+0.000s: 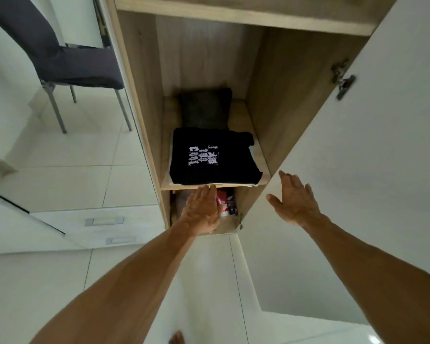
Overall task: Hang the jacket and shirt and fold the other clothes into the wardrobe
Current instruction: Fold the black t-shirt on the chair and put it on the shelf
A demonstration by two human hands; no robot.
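A folded black T-shirt (212,158) with a white print lies at the front of a wooden wardrobe shelf (265,181), on top of a thin white folded piece. Behind it sits a folded dark grey garment (205,108). My left hand (201,209) hovers just below the shelf's front edge, fingers straight, holding nothing. My right hand (294,199) is open with fingers spread, at the inner edge of the white wardrobe door (358,157).
The compartment below the shelf holds small boxes (227,201), red and dark blue. A dark chair (67,63) stands on the tiled floor to the left. White drawers (102,220) sit at lower left. The open door fills the right side.
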